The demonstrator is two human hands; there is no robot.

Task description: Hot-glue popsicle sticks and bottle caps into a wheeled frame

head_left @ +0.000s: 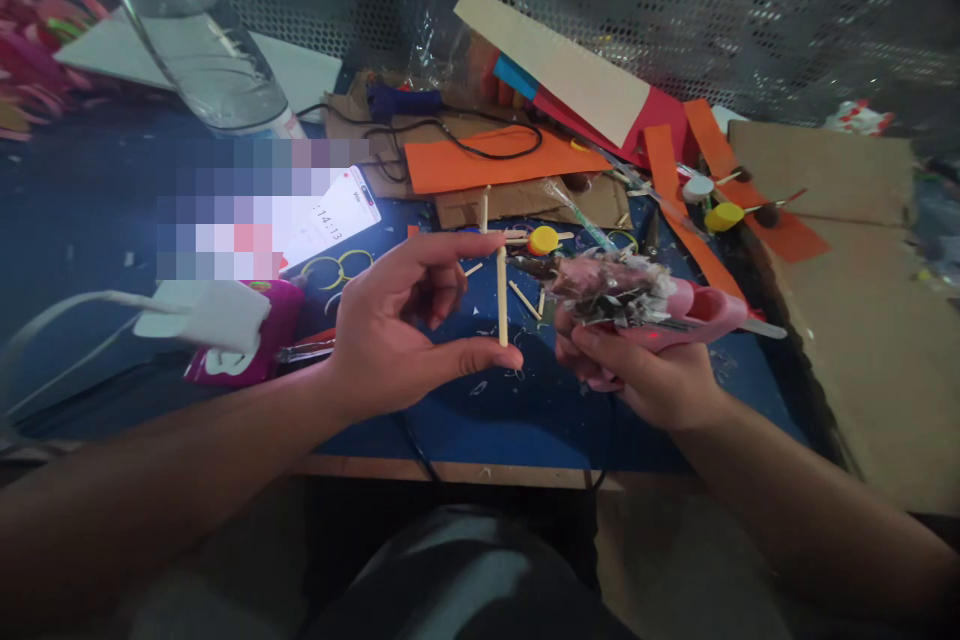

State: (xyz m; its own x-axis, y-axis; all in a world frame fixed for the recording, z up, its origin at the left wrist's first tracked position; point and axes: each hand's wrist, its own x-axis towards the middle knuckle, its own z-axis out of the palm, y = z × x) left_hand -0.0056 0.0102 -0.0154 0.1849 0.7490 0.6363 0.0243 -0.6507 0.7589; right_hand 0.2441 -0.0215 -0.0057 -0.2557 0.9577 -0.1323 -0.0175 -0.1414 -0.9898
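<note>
Between the thumb and index fingertip of my left hand (405, 320) a short wooden stick (502, 298) is pinched by its ends, standing nearly upright. My right hand (645, 370) is wrapped round the handle of a pink glue gun (694, 310). The gun's front is crusted with grey and whitish residue, and its dark nozzle (534, 267) points left toward the stick, a small distance from it. A clear glue stick (763, 326) pokes out of the gun's back. Behind my hands, small cut sticks (525, 300) and a yellow cap (543, 240) lie on the blue table.
A lit phone (330, 225) and a clear water bottle (202, 40) are at the left, near a white charger plug (202, 315) in a magenta socket box (289, 310). Orange paper (495, 160) and cardboard (877, 320) lie at the back and right. The table's front edge (480, 472) is close.
</note>
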